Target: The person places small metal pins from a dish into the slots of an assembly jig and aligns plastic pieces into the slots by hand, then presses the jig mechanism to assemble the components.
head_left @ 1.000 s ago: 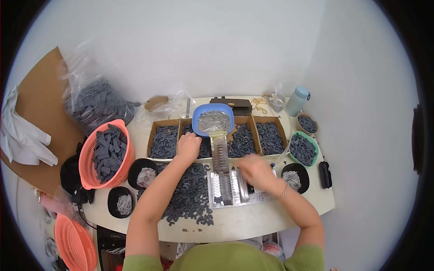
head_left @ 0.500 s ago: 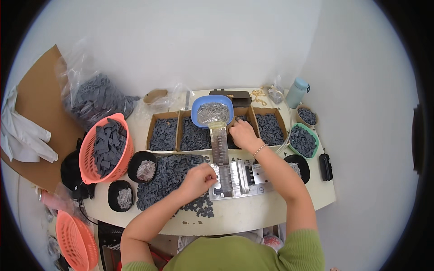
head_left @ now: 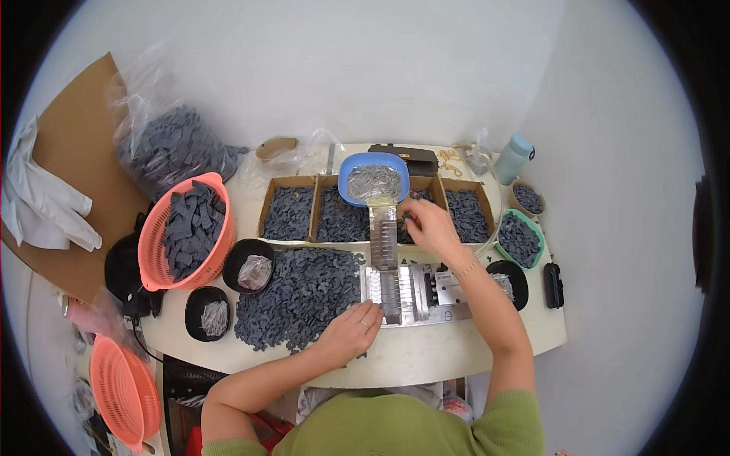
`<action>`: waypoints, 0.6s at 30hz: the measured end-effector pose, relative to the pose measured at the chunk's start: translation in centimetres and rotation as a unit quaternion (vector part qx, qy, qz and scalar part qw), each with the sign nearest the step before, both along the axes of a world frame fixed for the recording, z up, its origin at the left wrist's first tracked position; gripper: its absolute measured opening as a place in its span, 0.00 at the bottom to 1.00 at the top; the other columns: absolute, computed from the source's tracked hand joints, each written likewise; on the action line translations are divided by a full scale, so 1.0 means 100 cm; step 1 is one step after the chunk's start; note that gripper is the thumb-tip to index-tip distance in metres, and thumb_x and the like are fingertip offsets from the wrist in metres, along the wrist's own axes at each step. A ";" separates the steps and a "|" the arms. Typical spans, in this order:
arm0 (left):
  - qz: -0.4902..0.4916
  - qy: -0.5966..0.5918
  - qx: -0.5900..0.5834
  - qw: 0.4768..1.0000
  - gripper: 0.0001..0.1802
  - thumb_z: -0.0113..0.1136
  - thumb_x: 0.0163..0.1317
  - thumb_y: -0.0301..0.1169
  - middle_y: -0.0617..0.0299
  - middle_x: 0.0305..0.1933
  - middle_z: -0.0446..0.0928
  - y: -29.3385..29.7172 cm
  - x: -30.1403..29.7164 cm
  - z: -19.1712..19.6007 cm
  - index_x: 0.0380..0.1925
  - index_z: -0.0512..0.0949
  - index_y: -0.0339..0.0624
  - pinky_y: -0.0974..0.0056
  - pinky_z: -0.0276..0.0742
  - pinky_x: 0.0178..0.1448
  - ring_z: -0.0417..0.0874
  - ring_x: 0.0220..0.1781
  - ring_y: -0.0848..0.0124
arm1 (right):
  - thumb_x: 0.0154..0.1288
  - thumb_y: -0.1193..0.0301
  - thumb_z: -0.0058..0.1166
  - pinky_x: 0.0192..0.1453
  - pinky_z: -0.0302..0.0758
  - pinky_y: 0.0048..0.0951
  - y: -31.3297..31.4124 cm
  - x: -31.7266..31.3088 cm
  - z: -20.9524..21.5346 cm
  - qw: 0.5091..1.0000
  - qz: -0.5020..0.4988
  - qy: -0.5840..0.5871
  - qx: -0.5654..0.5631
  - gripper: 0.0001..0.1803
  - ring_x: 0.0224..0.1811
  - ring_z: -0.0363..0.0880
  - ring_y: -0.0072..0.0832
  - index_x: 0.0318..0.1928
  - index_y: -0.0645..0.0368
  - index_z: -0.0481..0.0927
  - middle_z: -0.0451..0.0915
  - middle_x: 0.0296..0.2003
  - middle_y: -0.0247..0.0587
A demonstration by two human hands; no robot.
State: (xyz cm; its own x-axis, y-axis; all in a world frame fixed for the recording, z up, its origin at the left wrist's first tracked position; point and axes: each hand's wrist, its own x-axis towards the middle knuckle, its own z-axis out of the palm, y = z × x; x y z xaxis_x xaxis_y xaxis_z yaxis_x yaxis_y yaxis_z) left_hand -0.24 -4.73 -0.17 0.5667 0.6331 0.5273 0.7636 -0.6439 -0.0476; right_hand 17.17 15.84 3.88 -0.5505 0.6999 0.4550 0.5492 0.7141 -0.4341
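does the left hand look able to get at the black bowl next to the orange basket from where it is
Probably yes. The left hand rests at the near edge of the pile of dark pieces, and the black bowl sits just beyond that low pile, with nothing tall between them.

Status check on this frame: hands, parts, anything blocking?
Left hand flat on the dark parts pile beside the metal jig. Right hand over the cardboard tray, fingers pinching small dark pieces. Nothing blocking either hand.
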 end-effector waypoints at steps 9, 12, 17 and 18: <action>0.133 -0.160 -0.098 0.973 0.11 0.63 0.50 0.24 0.60 0.35 0.73 0.024 -0.041 0.016 0.36 0.81 0.41 0.58 0.68 0.44 0.74 0.42 0.60 | 0.52 0.76 0.56 0.42 0.76 0.33 -0.113 0.003 -0.036 0.979 0.153 -0.086 0.103 0.09 0.38 0.76 0.34 0.36 0.58 0.78 0.76 0.35 0.37; 0.142 -0.157 -0.118 0.970 0.09 0.65 0.49 0.24 0.60 0.35 0.73 0.040 -0.042 0.016 0.33 0.81 0.41 0.57 0.68 0.45 0.73 0.44 0.60 | 0.50 0.75 0.53 0.36 0.75 0.30 -0.123 0.005 -0.043 0.969 0.171 -0.085 0.157 0.09 0.34 0.74 0.33 0.35 0.60 0.77 0.73 0.31 0.38; 0.139 -0.077 -0.144 0.977 0.07 0.67 0.48 0.26 0.63 0.35 0.73 0.055 -0.036 0.010 0.30 0.83 0.44 0.59 0.66 0.46 0.73 0.44 0.63 | 0.49 0.75 0.54 0.36 0.75 0.27 -0.131 0.007 -0.036 0.958 0.171 -0.109 0.202 0.13 0.34 0.74 0.30 0.38 0.64 0.79 0.72 0.31 0.37; 0.152 -0.053 -0.146 0.976 0.05 0.66 0.48 0.27 0.63 0.34 0.73 0.058 -0.038 0.007 0.28 0.83 0.44 0.59 0.66 0.46 0.73 0.44 0.63 | 0.49 0.75 0.54 0.35 0.75 0.27 -0.130 0.005 -0.035 0.959 0.170 -0.101 0.201 0.13 0.34 0.74 0.29 0.38 0.64 0.79 0.72 0.30 0.37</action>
